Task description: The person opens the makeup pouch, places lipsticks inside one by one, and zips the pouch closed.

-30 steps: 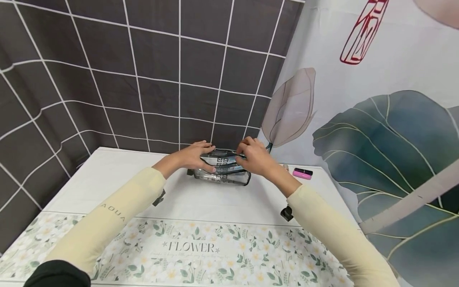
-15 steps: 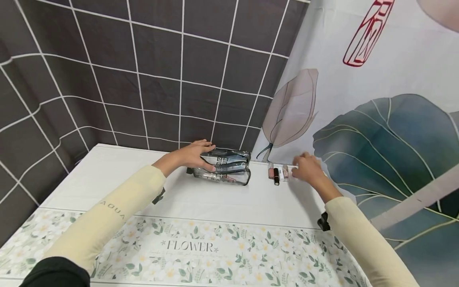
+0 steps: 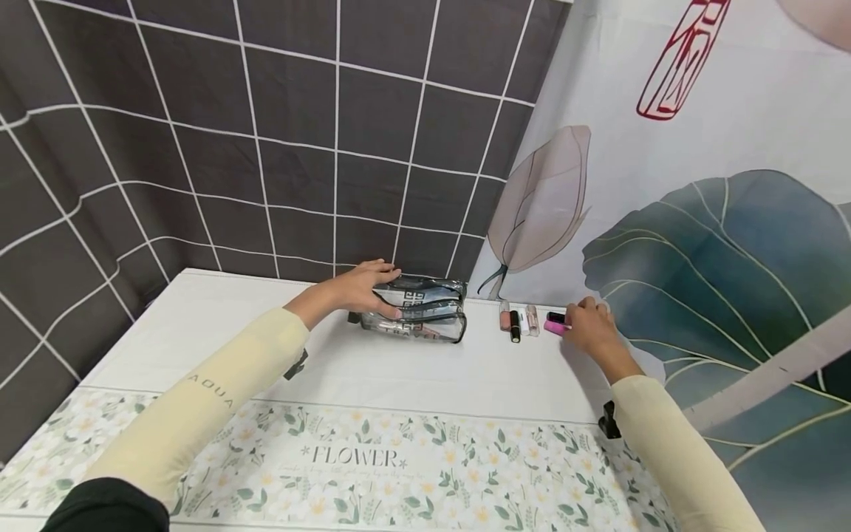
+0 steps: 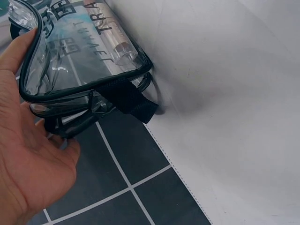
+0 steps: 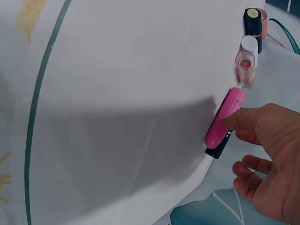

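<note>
My left hand grips the left end of a clear zip pouch with black trim and dark lettering. Inside the pouch, a slim clear-capped cosmetic tube shows through the plastic in the left wrist view. At the table's right end, my right hand pinches a pink tube, thumb on its side and index finger just behind. A black tube lies alongside, partly hidden under the pink one. The other right fingers curl loosely over the table edge.
Left of the right hand, several small cosmetics lie in a row: a pinkish tube, a black lipstick, a white piece and a clear-capped tube. A dark grid-patterned wall stands behind the white table.
My right hand has left the pouch's opening and travelled right to the pink tube, uncovering the row of cosmetics. My left hand keeps its place on the pouch.
</note>
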Demonstrator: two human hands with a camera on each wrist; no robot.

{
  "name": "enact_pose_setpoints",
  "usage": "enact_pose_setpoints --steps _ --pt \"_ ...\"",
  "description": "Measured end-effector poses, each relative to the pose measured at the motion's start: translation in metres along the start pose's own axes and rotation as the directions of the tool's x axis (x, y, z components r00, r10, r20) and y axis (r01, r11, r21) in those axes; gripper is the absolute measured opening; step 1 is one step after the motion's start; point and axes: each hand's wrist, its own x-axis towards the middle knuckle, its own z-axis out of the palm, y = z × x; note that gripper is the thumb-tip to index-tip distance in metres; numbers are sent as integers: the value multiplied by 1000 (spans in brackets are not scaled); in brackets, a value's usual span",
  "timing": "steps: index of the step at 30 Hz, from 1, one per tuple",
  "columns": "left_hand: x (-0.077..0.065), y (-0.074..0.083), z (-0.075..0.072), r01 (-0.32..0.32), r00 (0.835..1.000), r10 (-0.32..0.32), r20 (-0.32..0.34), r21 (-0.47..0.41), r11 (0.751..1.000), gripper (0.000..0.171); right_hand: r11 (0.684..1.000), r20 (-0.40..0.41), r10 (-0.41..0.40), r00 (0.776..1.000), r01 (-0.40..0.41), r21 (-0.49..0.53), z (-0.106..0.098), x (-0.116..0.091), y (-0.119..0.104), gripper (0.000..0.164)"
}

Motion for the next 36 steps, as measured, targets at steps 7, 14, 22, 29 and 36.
enact_pose_setpoints --steps 7,14,22,29,36 --pt "2 4 -2 -2 1000 2 0 6 1000 104 998 -2 -58 998 57 -39 2 -2 2 17" --pt "1 4 4 8 1000 -8 16 -16 1000 105 996 -13 -85 996 85 -2 -8 -3 1 17" --pt "-2 -2 4 13 1000 -13 -2 -7 1000 106 979 -95 -172 980 181 92 -39 7 -47 22" --pt "-1 3 1 14 1000 -14 2 2 1000 105 947 -155 -261 953 284 149 -65 9 -106 23" --pt "0 5 0 12 1000 -12 0 7 1000 104 899 -181 -382 906 410 156 -77 2 -170 25"
